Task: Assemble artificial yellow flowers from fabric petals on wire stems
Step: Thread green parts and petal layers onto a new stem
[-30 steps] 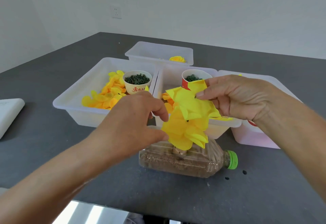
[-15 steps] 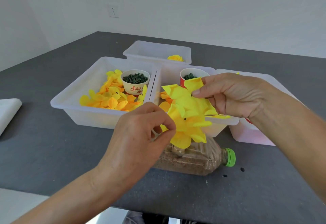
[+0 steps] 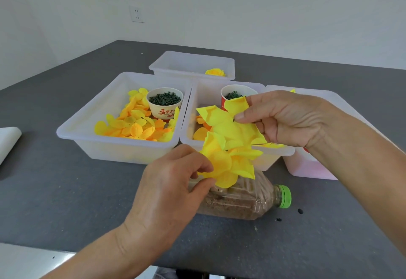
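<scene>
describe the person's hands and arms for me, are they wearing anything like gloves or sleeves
Both the left hand and the right hand are bare: no gloves, and no watch or bracelet at either wrist. The forearms are uncovered as far as the picture shows, with no sleeve in view. Whether there is a ring on any finger is too unclear to tell.

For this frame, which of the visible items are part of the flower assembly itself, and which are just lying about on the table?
In use:
- left hand pinching the lower yellow petals
- right hand holding the upper petal layers
- left tray of loose petals
- cups of green pieces

Lying about:
- bottle of brown filling, on its side
- white object at the left edge
- wall socket
</scene>
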